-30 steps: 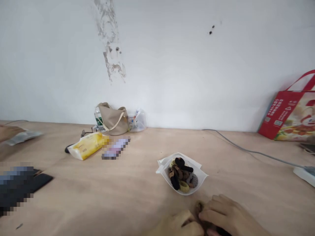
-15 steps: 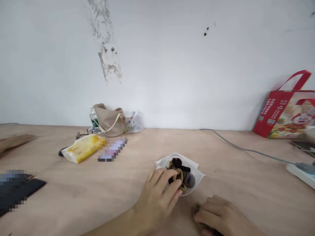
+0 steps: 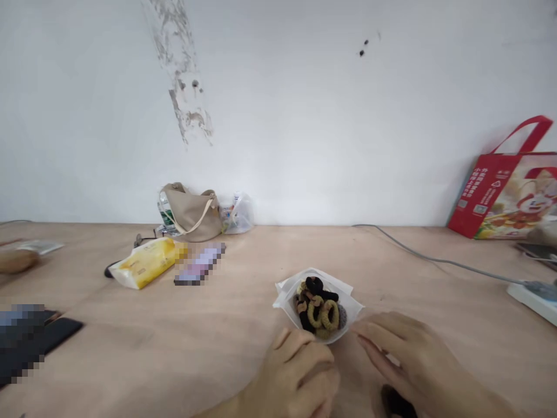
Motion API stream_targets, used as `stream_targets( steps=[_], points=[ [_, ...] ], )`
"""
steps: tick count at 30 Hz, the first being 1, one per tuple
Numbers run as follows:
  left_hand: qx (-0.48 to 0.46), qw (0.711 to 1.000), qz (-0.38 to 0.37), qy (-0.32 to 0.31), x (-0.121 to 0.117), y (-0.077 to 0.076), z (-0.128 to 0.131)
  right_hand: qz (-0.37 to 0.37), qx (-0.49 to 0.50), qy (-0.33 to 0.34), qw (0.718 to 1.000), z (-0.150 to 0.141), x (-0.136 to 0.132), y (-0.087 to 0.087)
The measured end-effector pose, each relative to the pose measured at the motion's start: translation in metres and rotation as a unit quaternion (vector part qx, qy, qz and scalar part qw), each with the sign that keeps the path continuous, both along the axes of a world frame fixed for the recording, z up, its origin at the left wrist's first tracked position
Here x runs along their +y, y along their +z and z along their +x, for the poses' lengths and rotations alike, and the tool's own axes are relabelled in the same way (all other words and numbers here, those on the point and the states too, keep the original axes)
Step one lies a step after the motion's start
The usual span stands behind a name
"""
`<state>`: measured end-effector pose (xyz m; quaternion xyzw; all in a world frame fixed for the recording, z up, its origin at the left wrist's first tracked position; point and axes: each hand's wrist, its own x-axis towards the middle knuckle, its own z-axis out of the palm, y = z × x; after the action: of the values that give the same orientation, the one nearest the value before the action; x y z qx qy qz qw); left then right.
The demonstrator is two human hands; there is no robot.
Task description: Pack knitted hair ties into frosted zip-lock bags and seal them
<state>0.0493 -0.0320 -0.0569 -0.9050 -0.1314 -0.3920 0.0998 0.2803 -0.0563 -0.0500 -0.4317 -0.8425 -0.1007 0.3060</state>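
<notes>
A small white paper-like pouch (image 3: pixel 285 297) lies open on the table, filled with fuzzy hair ties in black, olive, brown and grey. An olive hair tie (image 3: pixel 331 315) rests on top at its right side. My left hand (image 3: pixel 300 371) is at the pouch's near edge with its fingers curled; whatever they may hold is hidden. On the right, my right hand (image 3: pixel 407 354) is beside the pouch, fingers extended and thumb apart, with nothing visible between them. Below its palm, on the table, is a dark hair tie (image 3: pixel 397 400), partly covered and blurred.
At the left lie a yellow tissue pack (image 3: pixel 150 264), a phone (image 3: pixel 200 264) and dark flat devices (image 3: pixel 39 342). Another person's hand (image 3: pixel 17 261) rests at the far left. A beige handbag (image 3: pixel 195 215) and red shopping bag (image 3: pixel 487 197) stand by the wall. A grey cable (image 3: pixel 413 252) runs to a power strip (image 3: pixel 533 305).
My left hand has drawn back from inside the pouch and curled. My right hand has moved up beside the pouch. An olive hair tie now lies over the grey one.
</notes>
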Motion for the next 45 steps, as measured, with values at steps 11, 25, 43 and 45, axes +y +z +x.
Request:
stream_targets(
  steps=[11,25,43,45],
  points=[
    [0.054,0.998,0.034,-0.024,-0.007,-0.049,0.043,-0.272,-0.012,-0.117,0.955,0.032,0.009,-0.006],
    [-0.03,0.997,0.068,-0.008,-0.001,-0.046,0.07,-0.293,0.202,-0.116,0.927,0.028,0.019,-0.01],
    [0.03,0.999,-0.022,0.036,-0.001,-0.041,0.039,-0.305,-0.013,0.033,0.952,0.0,-0.004,0.006],
    [0.073,0.997,-0.003,0.04,-0.001,-0.049,0.042,-0.281,-0.001,0.052,0.958,-0.001,-0.005,0.007]
  ],
)
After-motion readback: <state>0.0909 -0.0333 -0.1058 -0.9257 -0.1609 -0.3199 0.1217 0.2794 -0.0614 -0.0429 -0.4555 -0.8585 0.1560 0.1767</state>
